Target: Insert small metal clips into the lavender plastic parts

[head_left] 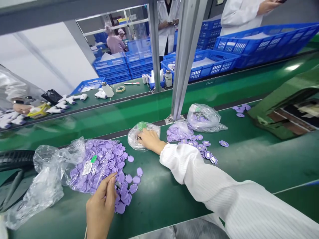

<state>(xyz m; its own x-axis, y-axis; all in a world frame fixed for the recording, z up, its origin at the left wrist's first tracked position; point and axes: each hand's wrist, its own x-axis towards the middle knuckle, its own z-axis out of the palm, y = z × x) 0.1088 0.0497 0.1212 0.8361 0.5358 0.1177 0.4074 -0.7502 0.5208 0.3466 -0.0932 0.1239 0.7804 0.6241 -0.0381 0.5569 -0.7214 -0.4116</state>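
My left hand (101, 204) is at the front of a heap of purple plastic pieces (104, 159), thumb and forefinger pinched together. Whatever is between those fingertips is hidden from me. The heap lies partly in a clear plastic bag (50, 169) with a white label (87, 167), and loose purple pieces (126, 197) have spilled to its right. Stretched forward, my right hand (150, 140) dips its bent fingers into a small clear bag (134, 136) with a green spot and small dark contents. Its fingertips are partly hidden there.
More purple pieces (199, 146) lie right of my right hand, beside another clear bag (204, 118). A green machine (281, 106) stands at the right. Behind a metal post (184, 59) are blue crates (211, 63). Co-workers stand or sit beyond; one hand (22, 109) works at far left.
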